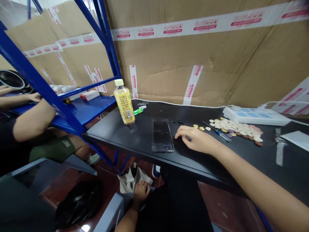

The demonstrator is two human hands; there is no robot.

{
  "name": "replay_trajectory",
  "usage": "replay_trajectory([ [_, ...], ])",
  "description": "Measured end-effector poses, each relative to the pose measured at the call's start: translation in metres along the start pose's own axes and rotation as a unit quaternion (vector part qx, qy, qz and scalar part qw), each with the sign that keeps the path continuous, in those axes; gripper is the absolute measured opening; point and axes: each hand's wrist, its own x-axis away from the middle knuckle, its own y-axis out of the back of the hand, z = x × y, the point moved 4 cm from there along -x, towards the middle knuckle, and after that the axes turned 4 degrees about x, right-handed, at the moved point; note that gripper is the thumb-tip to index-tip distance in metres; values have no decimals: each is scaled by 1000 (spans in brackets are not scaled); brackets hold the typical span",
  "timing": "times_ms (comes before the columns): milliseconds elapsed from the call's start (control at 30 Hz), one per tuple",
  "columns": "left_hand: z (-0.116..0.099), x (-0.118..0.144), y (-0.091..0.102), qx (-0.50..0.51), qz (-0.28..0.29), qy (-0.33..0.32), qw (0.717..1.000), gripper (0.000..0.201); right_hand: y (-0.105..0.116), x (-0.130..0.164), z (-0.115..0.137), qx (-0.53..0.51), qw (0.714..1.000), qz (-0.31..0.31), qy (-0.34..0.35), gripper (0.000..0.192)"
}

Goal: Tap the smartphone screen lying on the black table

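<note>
My right hand [193,138] rests on the black table with its fingers bent and apart, and nothing shows in it. Just left of its fingertips lies a smartphone [162,137], flat on the table with part of its screen blurred out. Below the table edge, my left hand [142,191] is curled over the end of the grey chair armrest [109,214]; its fingertips are partly hidden. Beyond my right hand are small black pieces [180,122], a few yellow and white button-like discs [201,128], and a blue-handled screwdriver [220,132].
A yellow-labelled drink bottle [124,104] stands at the left, beside a green wrapper [138,111]. To the right are a pile of discs [238,127], a white power strip [256,115] and a watch [279,149]. A person sits left beyond the blue frame [45,71].
</note>
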Motion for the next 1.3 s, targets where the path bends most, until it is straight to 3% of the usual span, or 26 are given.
replay_trajectory([
  [1300, 3, -1, -4, -6, 2, -3, 1000, 32, 0, 0, 0, -3, 1000, 8, -3, 38],
])
